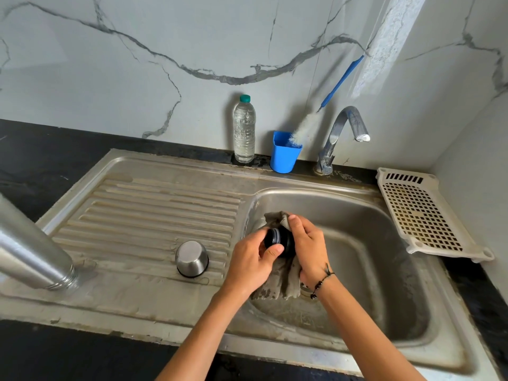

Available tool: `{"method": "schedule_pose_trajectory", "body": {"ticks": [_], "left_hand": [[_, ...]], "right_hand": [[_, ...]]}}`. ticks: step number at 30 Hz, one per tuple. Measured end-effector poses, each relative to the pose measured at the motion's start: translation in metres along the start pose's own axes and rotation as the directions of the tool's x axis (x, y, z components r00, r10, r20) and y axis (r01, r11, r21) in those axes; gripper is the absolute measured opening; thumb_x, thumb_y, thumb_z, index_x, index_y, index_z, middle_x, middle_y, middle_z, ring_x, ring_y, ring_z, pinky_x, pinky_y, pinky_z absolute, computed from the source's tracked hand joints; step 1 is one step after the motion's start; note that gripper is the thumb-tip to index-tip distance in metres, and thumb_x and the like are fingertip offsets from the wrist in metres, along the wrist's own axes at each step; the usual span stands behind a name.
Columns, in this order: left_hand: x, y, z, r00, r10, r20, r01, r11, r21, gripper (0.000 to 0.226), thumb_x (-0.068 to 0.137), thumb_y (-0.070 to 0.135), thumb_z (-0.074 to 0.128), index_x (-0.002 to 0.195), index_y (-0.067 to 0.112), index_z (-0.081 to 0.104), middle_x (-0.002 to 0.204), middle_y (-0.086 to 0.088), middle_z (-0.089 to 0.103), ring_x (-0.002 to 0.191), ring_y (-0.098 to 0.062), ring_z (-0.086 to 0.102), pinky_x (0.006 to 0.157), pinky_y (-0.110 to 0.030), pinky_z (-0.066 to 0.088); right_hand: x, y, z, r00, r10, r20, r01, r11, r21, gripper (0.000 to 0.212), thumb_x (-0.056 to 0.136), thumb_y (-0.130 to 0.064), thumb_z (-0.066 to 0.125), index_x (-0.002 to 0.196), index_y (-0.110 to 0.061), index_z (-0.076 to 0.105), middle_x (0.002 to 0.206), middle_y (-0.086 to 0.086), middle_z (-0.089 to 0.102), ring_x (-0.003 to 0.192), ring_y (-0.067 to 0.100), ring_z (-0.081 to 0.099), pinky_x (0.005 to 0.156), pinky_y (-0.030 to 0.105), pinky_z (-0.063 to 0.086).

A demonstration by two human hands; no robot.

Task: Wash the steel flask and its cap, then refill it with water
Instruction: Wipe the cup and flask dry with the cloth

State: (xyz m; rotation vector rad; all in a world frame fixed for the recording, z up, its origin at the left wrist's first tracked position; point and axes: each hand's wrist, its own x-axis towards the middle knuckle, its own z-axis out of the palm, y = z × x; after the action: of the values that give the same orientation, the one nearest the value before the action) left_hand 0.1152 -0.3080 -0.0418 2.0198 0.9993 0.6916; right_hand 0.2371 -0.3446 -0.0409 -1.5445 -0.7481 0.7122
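Over the sink basin [384, 243], my left hand [251, 261] pinches a black stopper cap [276, 239] by its threaded end. My right hand [306, 247] wraps a grey cloth [286, 281] round the cap's other end; the cloth hangs down below both hands. The steel flask [30, 251] lies tilted at the left, mouth down on the drainboard [143, 213]. A steel cup lid [192, 259] stands upside down on the drainboard, left of my hands.
At the back stand a plastic water bottle [244, 130], a blue cup [284, 152] with a bottle brush [324, 105], and the tap [341, 133], which is not running. A white perforated tray [423, 215] lies right of the sink. Black counter surrounds it.
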Motion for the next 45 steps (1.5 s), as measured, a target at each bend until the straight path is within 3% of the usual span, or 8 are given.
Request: {"method": "schedule_pose_trajectory", "body": {"ticks": [3, 6, 12, 23, 32, 36, 40, 45], "left_hand": [[0.003, 0.003, -0.005, 0.977, -0.156, 0.145, 0.192, 0.939, -0.284, 0.034, 0.089, 0.024, 0.063, 0.122, 0.018, 0.059, 0.104, 0.004, 0.067, 0.085, -0.005, 0.06, 0.073, -0.015, 0.045], [0.008, 0.007, -0.014, 0.924, -0.211, 0.318, 0.353, 0.787, -0.506, 0.023, 0.091, 0.019, 0.06, 0.113, 0.013, 0.061, 0.083, -0.003, 0.067, 0.064, -0.009, 0.055, 0.056, -0.021, 0.043], [0.016, 0.013, -0.025, 0.928, -0.115, 0.356, 0.303, 0.788, -0.535, 0.009, 0.091, 0.003, 0.057, 0.094, 0.011, 0.06, 0.082, -0.012, 0.062, 0.063, -0.014, 0.057, 0.057, -0.024, 0.046], [0.018, 0.009, -0.029, 0.962, -0.145, 0.232, 0.273, 0.577, -0.77, 0.013, 0.091, -0.006, 0.051, 0.092, 0.004, 0.059, 0.078, -0.007, 0.066, 0.07, -0.02, 0.065, 0.067, -0.029, 0.054], [0.005, -0.005, -0.043, 0.989, -0.12, 0.089, 0.145, 0.915, -0.376, 0.021, 0.087, 0.011, 0.062, 0.1, 0.026, 0.054, 0.098, -0.002, 0.067, 0.094, -0.017, 0.066, 0.089, -0.042, 0.053], [-0.011, -0.001, -0.063, 0.996, -0.092, -0.005, 0.089, 0.972, -0.217, 0.046, 0.085, 0.01, 0.064, 0.124, 0.026, 0.047, 0.109, 0.001, 0.065, 0.095, -0.012, 0.065, 0.08, -0.029, 0.056], [-0.031, -0.006, -0.086, 0.985, -0.133, -0.112, 0.109, 0.974, -0.197, 0.041, 0.083, 0.017, 0.067, 0.121, 0.023, 0.053, 0.108, -0.002, 0.063, 0.092, -0.013, 0.066, 0.078, -0.03, 0.056], [-0.055, -0.014, -0.105, 0.974, -0.219, -0.048, 0.168, 0.855, -0.491, 0.055, 0.087, 0.005, 0.062, 0.124, 0.041, 0.042, 0.116, 0.005, 0.062, 0.101, -0.004, 0.063, 0.09, -0.032, 0.053]], "right_hand": [[-0.001, -0.014, -0.007, 0.99, -0.141, 0.026, 0.144, 0.962, -0.231, 0.021, 0.096, -0.029, 0.049, 0.097, -0.027, 0.07, 0.095, -0.009, 0.071, 0.092, 0.009, 0.064, 0.087, 0.035, 0.05], [0.001, -0.03, -0.014, 0.911, -0.389, 0.133, 0.403, 0.779, -0.481, 0.029, 0.093, -0.034, 0.049, 0.112, -0.022, 0.067, 0.101, -0.004, 0.069, 0.091, 0.008, 0.062, 0.08, 0.018, 0.045], [0.007, -0.042, -0.021, 0.665, -0.592, 0.455, 0.724, 0.362, -0.587, 0.043, 0.093, -0.043, 0.042, 0.119, -0.016, 0.063, 0.111, 0.007, 0.063, 0.092, 0.025, 0.064, 0.072, 0.035, 0.055], [0.006, -0.053, -0.022, 0.734, -0.473, 0.488, 0.667, 0.64, -0.382, 0.045, 0.09, -0.043, 0.048, 0.132, -0.026, 0.053, 0.131, 0.002, 0.052, 0.122, 0.01, 0.049, 0.1, 0.025, 0.041], [-0.003, -0.06, 0.016, 0.858, -0.447, 0.251, 0.513, 0.741, -0.433, 0.02, 0.094, -0.026, 0.055, 0.094, -0.012, 0.069, 0.073, 0.001, 0.067, 0.067, 0.012, 0.058, 0.064, 0.02, 0.043], [-0.008, -0.062, 0.046, 0.798, -0.518, 0.306, 0.599, 0.632, -0.491, 0.02, 0.095, -0.027, 0.052, 0.099, -0.012, 0.066, 0.078, 0.002, 0.068, 0.069, 0.019, 0.061, 0.062, 0.028, 0.046], [-0.008, -0.066, 0.074, 0.686, -0.647, 0.333, 0.707, 0.484, -0.516, 0.022, 0.09, -0.026, 0.05, 0.094, -0.01, 0.064, 0.068, 0.003, 0.066, 0.058, 0.023, 0.061, 0.051, 0.03, 0.047], [-0.02, -0.074, 0.109, 0.543, -0.742, 0.393, 0.817, 0.36, -0.45, 0.03, 0.089, -0.03, 0.043, 0.091, -0.007, 0.063, 0.067, 0.005, 0.064, 0.053, 0.026, 0.059, 0.042, 0.031, 0.047]]}}
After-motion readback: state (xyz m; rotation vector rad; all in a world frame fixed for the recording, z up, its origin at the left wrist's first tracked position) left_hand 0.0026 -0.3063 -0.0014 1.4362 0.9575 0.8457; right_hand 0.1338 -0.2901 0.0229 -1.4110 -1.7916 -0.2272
